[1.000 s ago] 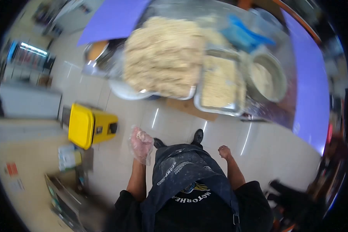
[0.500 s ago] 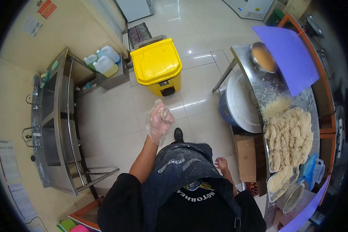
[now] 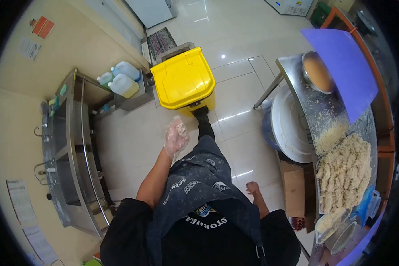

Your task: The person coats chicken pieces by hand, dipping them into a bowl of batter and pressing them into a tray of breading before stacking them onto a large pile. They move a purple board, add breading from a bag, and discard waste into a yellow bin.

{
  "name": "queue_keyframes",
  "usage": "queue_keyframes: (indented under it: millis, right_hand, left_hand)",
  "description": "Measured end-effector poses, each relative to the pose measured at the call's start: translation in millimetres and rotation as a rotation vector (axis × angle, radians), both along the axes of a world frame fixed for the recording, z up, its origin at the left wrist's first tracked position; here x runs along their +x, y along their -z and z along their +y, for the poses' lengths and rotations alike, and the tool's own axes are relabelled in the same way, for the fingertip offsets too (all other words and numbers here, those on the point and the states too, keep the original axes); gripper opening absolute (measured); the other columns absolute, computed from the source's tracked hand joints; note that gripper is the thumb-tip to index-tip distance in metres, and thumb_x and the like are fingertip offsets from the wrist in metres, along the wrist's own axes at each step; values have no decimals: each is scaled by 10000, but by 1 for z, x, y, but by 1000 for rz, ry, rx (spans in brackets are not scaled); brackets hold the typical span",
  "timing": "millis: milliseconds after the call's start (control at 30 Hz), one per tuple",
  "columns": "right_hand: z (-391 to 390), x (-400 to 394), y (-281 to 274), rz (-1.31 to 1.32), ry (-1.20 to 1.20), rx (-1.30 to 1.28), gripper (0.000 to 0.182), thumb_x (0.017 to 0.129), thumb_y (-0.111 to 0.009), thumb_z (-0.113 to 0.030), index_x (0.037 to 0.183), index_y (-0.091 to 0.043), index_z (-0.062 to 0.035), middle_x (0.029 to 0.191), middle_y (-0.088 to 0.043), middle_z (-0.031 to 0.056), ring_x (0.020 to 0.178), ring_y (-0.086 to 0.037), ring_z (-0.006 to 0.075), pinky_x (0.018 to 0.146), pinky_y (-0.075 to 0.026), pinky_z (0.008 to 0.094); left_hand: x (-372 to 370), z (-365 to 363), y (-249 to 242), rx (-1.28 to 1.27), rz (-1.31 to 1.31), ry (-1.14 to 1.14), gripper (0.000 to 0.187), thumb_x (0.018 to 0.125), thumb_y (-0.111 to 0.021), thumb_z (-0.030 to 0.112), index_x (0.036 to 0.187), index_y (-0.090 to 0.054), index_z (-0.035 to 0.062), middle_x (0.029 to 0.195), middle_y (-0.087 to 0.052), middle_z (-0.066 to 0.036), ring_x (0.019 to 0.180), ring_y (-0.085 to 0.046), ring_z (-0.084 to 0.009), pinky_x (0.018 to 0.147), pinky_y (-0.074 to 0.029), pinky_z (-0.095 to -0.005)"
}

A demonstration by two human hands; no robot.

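Observation:
My left hand [image 3: 176, 138], in a clear plastic glove, is held out over the floor with the palm turned up and the fingers curled. In it lies a clump of pale crumbs [image 3: 180, 129]. Just beyond it stands a yellow pedal bin [image 3: 184, 80] with its lid down. My foot [image 3: 201, 114], in a dark shoe, is at the bin's front base, by the pedal. My right hand [image 3: 252, 188] hangs low at my side, bare and loosely open, with nothing visible in it.
On the right, a steel table [image 3: 297, 82] carries breaded pieces [image 3: 346, 173], loose crumbs and a bowl of orange liquid [image 3: 318, 73]. Below is a blue tub with a white lid [image 3: 290, 128]. A steel sink [image 3: 66, 177] and plastic jugs [image 3: 123, 85] are on the left.
My foot has moved forward to the base of the bin. My left hand has shifted slightly left and down in view, still with the crumbs. The bin lid stays down.

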State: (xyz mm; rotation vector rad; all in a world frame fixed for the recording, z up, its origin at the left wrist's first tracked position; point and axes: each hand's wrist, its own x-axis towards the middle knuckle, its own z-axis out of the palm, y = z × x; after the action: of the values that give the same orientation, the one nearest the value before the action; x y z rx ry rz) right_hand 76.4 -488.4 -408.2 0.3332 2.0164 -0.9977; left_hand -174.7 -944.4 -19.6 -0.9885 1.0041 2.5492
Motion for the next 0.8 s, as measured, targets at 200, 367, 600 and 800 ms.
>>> queue_keyframes:
  millis: [200, 367, 600, 800]
  right_hand:
    - [-93, -117, -141, 57, 639, -107, 235, 896, -508, -220, 983, -622, -34, 861, -645, 98, 720, -659, 194, 542, -549, 328]
    - [-116, -104, -155, -58, 761, -93, 209, 843, -553, -185, 976, -630, -43, 882, -661, 116, 754, -662, 196, 604, -552, 338]
    - [-130, 4, -150, -237, 470, 265, 409, 746, -556, -239, 1017, -660, 49, 1049, -634, 277, 1029, -606, 404, 891, -494, 441]
    - [-124, -11, -172, -92, 362, 180, 381, 798, -504, -245, 1030, -660, 14, 1028, -657, 232, 941, -640, 382, 898, -495, 441]
  left_hand:
    - [-62, -23, 66, -135, -222, 198, 409, 901, -523, 503, 639, -465, 194, 493, -431, 23, 385, -391, -131, 374, -286, -286]
    - [-153, -33, 34, -376, 61, 233, 532, 801, -572, 664, 922, -564, 146, 738, -587, -42, 644, -594, -201, 544, -482, -383]
    - [-174, -42, 10, -419, -104, 374, 1064, 723, -521, 768, 1508, -41, 234, 1565, 37, -145, 1419, -21, -415, 1053, -113, -672]
    - [-129, -8, -1, -441, -1, 500, 1013, 821, -495, 678, 1492, -73, 48, 1537, -105, -214, 1416, -98, -409, 1116, -87, -576]
